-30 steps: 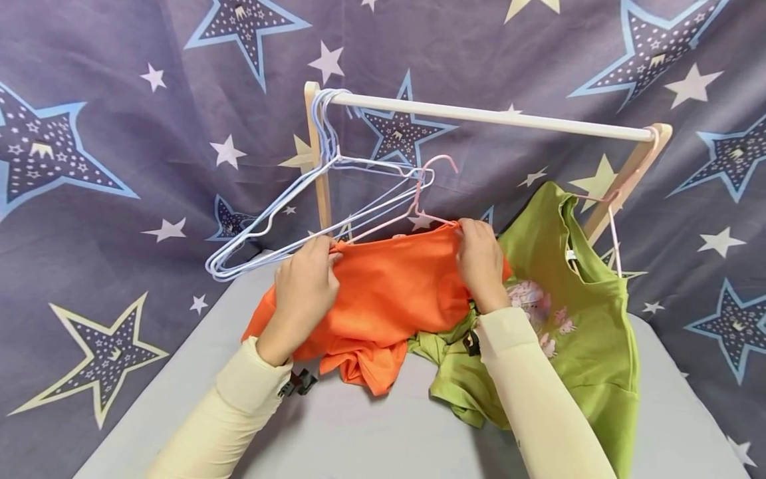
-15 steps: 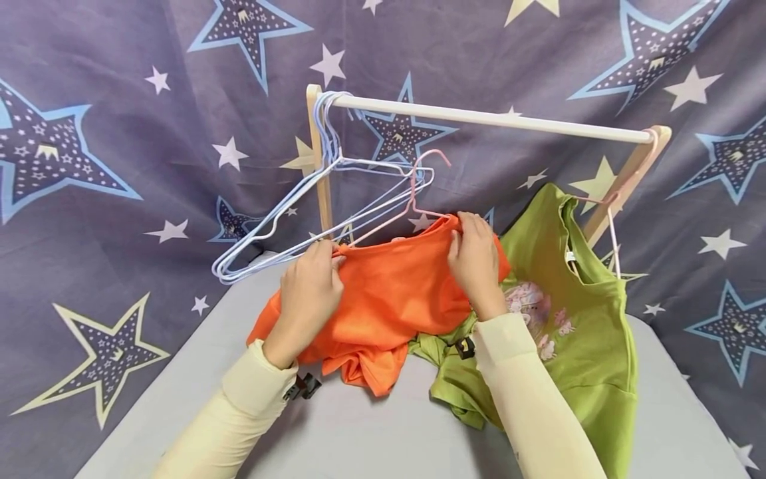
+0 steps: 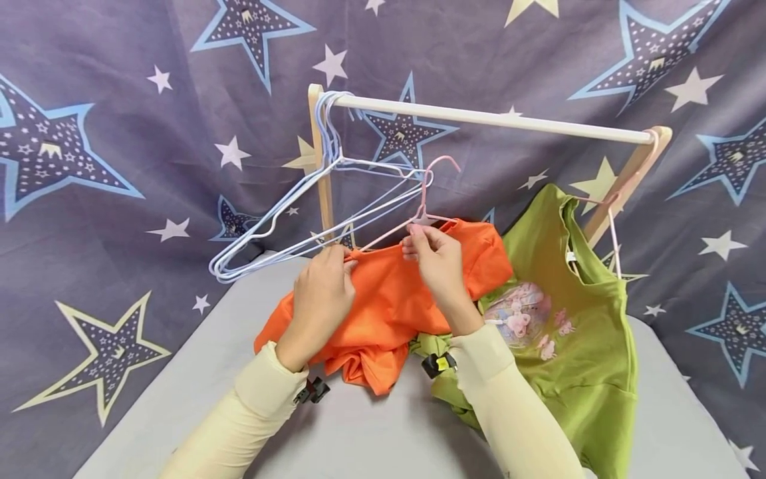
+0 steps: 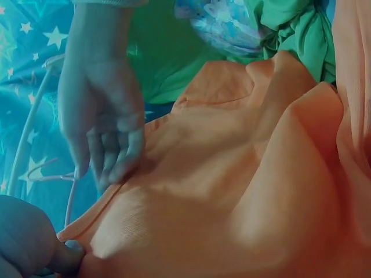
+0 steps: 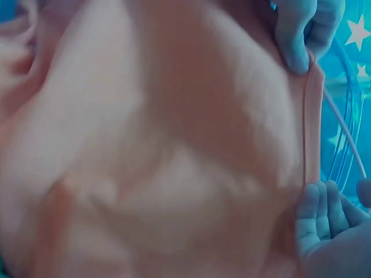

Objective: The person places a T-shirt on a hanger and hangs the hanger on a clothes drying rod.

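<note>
An orange shirt point(image 3: 389, 293) is spread between both hands, its lower part bunched on the table. My left hand point(image 3: 323, 286) pinches the shirt's neckline at its left end; the left wrist view shows the thumb point(image 4: 72, 249) pressing on that edge. A pink clothes hanger point(image 3: 423, 193) runs into the neck opening, hook upward, its lower part hidden inside the cloth. My right hand point(image 3: 439, 266) has thumb and forefinger at the base of the hanger's neck, pinching it. Its other fingers point(image 5: 322, 208) lie along the neckline in the right wrist view.
A rack with a white rail point(image 3: 491, 120) stands behind. Several blue and white hangers point(image 3: 263, 226) hang at its left end. A green shirt point(image 3: 592, 332) on a pink hanger hangs at the right end, its lower part trailing on the grey table point(image 3: 371, 432). Star-patterned fabric covers the back.
My right hand has let go of the shirt's right shoulder and moved left to the hanger's neck. The hook has tipped rightward. My left hand shifted slightly right, still pinching the neckline.
</note>
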A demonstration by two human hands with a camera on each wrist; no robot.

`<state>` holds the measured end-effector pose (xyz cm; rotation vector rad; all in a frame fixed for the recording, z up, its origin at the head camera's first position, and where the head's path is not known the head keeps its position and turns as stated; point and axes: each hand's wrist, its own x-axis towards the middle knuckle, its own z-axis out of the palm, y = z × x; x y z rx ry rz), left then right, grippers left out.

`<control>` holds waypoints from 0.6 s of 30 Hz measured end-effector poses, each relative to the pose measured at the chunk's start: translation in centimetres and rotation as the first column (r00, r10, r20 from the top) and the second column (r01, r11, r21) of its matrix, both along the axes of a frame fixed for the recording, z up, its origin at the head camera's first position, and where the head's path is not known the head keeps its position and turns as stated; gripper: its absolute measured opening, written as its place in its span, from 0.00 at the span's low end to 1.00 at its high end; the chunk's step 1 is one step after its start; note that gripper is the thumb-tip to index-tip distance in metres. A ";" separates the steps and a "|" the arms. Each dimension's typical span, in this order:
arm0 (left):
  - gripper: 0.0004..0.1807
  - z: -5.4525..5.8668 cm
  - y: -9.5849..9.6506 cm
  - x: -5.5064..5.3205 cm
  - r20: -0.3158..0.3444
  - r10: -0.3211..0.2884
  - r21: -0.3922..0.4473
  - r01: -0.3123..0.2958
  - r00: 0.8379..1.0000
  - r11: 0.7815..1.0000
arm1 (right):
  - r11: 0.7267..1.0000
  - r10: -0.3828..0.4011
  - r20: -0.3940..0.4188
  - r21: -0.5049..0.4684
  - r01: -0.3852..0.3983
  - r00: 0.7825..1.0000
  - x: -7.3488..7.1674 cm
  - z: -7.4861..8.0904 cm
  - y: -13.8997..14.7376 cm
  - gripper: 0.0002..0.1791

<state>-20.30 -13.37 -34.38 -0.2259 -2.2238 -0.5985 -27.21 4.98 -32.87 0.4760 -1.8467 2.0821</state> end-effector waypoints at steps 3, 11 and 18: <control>0.05 0.2 0.3 0.2 -0.012 -0.008 -0.001 0.008 1.000 1.000 | 0.993 0.038 0.016 -0.111 -0.036 0.999 0.3 0.8 -0.8 0.12; 0.07 0.9 0.4 1.3 -0.042 -0.052 -0.010 0.052 0.998 0.999 | 0.981 0.008 -0.048 -0.195 -0.017 0.999 2.1 3.3 -1.7 0.07; 0.12 1.3 -0.6 3.6 0.047 -0.032 -0.056 0.034 0.998 0.998 | 0.983 -0.044 -0.075 -0.181 0.030 0.996 3.4 4.5 -1.1 0.06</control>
